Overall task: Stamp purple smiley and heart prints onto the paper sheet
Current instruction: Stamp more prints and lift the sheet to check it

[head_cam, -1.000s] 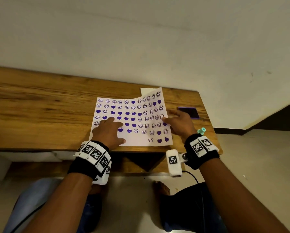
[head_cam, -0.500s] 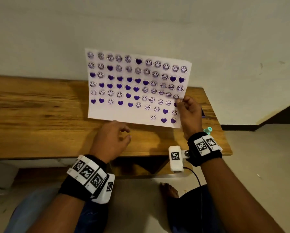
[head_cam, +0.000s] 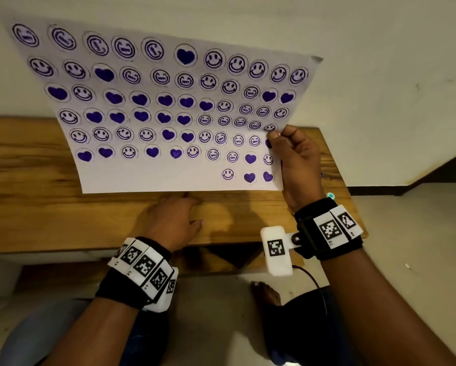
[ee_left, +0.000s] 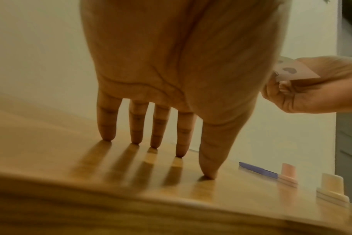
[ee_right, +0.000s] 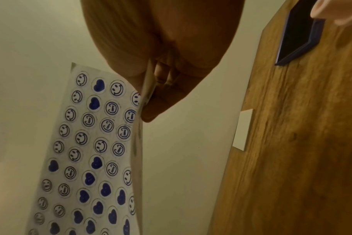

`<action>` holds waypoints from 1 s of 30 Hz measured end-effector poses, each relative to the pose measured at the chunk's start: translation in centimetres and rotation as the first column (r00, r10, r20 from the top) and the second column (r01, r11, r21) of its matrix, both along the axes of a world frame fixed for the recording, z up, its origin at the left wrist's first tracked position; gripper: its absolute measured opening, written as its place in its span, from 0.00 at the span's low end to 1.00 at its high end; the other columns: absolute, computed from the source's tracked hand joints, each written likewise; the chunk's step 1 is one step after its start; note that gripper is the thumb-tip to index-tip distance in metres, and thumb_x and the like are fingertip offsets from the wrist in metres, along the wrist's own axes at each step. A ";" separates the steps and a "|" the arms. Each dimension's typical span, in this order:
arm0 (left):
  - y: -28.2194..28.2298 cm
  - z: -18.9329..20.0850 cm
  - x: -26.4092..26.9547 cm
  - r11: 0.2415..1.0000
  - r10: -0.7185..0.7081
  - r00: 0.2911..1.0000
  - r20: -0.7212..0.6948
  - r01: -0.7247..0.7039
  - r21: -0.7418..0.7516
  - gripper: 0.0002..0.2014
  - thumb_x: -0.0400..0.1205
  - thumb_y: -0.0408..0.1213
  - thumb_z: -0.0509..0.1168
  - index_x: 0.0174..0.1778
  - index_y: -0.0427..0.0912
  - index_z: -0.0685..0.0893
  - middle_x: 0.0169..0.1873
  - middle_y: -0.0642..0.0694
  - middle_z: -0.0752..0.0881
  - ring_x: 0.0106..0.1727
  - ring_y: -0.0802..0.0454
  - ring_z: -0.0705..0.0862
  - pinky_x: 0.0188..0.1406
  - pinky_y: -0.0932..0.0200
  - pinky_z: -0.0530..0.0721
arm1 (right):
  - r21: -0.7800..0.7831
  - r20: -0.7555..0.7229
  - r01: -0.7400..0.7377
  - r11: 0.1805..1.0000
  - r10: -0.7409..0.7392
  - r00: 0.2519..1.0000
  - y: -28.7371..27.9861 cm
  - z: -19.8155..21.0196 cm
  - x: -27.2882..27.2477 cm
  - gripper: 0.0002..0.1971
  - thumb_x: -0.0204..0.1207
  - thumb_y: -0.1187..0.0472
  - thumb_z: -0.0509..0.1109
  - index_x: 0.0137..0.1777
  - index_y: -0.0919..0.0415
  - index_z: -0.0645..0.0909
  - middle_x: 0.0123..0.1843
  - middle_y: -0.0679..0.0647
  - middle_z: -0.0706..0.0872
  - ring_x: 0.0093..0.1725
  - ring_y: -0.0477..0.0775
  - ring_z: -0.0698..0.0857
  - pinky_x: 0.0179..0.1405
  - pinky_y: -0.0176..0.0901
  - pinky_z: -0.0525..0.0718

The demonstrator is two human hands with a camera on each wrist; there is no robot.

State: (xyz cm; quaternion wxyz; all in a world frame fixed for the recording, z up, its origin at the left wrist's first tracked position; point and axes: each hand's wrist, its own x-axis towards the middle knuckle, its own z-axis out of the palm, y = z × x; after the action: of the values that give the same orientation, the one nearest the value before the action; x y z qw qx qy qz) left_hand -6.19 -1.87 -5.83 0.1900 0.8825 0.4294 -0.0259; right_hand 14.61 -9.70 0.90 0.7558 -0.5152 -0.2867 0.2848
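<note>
- Of the hands, the right hand [head_cam: 296, 165] pinches the right edge of the paper sheet [head_cam: 152, 178], thumb in front and fingers behind, lifting it clear so the printed face tilts toward the person, probably to check the prints. The left hand [head_cam: 174, 220] holds nothing; its straight, spread fingers [ee_left: 106, 127] touch the wood by their tips, apparently just resting there.
- The bench [head_cam: 31, 207] lies under both hands, its bare wood showing below the raised sheet.
- The paper sheet hangs above the left hand, covered in rows of purple smileys and hearts, with blank space left only at its lower left, so the stamping looks nearly finished.
- An ink pad [ee_right: 297, 33] lies on the bench beyond the right hand.
- Two small stamps, one pink [ee_left: 288, 174] and one cream [ee_left: 332, 189], stand upright right of the left thumb, near the ink pad, within easy reach.
</note>
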 end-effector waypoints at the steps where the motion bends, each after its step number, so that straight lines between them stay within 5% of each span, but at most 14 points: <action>1: 0.0 0.0 -0.1 1.000 0.003 1.000 0.002 -0.003 0.001 0.25 0.77 0.54 0.67 0.71 0.58 0.76 0.70 0.50 0.77 0.71 0.45 0.73 0.67 0.43 0.76 | 0.005 -0.007 -0.002 1.000 0.002 1.000 0.0 0.0 0.0 0.07 0.81 0.73 0.68 0.52 0.64 0.85 0.42 0.52 0.92 0.42 0.49 0.87 0.45 0.41 0.87; 12: 0.1 0.3 -0.3 0.999 -0.037 0.999 -0.005 0.037 0.023 0.27 0.77 0.58 0.65 0.73 0.62 0.72 0.73 0.54 0.72 0.73 0.47 0.70 0.68 0.39 0.74 | -0.017 -0.051 0.024 1.000 -0.025 0.998 0.2 -0.4 0.5 0.06 0.82 0.74 0.65 0.52 0.68 0.83 0.43 0.57 0.89 0.44 0.53 0.86 0.48 0.44 0.86; 16: -0.5 1.1 -0.3 0.994 -0.108 0.994 -0.007 0.108 0.006 0.24 0.78 0.58 0.65 0.71 0.58 0.75 0.70 0.53 0.76 0.69 0.50 0.75 0.65 0.46 0.78 | -0.203 -0.008 0.081 0.976 -0.084 0.996 0.0 -1.1 1.0 0.12 0.83 0.75 0.61 0.61 0.70 0.82 0.47 0.55 0.88 0.47 0.50 0.88 0.51 0.46 0.88; 21: -2.6 3.1 0.1 0.973 -0.193 0.943 0.272 0.221 -0.073 0.13 0.78 0.53 0.68 0.57 0.56 0.87 0.52 0.59 0.87 0.49 0.65 0.83 0.44 0.71 0.78 | -0.273 -0.263 0.123 0.954 -0.197 0.944 0.1 -2.4 1.4 0.08 0.83 0.73 0.63 0.58 0.70 0.82 0.42 0.56 0.92 0.40 0.51 0.91 0.34 0.40 0.88; 25: -2.4 3.8 0.0 0.988 -0.131 0.883 0.450 0.153 -0.011 0.07 0.76 0.50 0.69 0.42 0.53 0.90 0.35 0.58 0.87 0.39 0.62 0.83 0.40 0.55 0.85 | -0.398 -0.256 0.096 0.912 -0.211 0.943 0.1 -3.3 1.4 0.11 0.79 0.76 0.67 0.60 0.72 0.84 0.49 0.64 0.91 0.41 0.55 0.90 0.40 0.46 0.89; 27: -1.7 3.8 -0.4 0.997 -0.074 0.852 0.518 0.073 0.022 0.09 0.74 0.52 0.67 0.35 0.52 0.87 0.29 0.57 0.84 0.34 0.61 0.82 0.36 0.54 0.84 | -0.474 -0.151 0.085 0.876 -0.176 0.973 -0.1 -4.1 1.4 0.07 0.78 0.75 0.69 0.51 0.67 0.85 0.50 0.62 0.91 0.41 0.55 0.91 0.44 0.50 0.90; 30: -1.0 3.8 -0.7 0.997 -0.025 0.769 0.638 -0.027 0.071 0.09 0.74 0.48 0.69 0.29 0.50 0.83 0.25 0.55 0.81 0.31 0.58 0.81 0.34 0.54 0.81 | -0.583 0.053 0.104 0.806 -0.090 0.995 -0.2 -5.1 1.3 0.10 0.79 0.73 0.70 0.51 0.58 0.86 0.50 0.59 0.93 0.45 0.58 0.93 0.47 0.59 0.92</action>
State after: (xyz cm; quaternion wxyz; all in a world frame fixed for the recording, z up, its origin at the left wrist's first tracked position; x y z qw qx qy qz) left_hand -6.91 -2.88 -2.01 0.2910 0.8452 0.3404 0.2918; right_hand 15.96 -9.93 -4.21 0.5712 -0.7396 -0.1674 0.3143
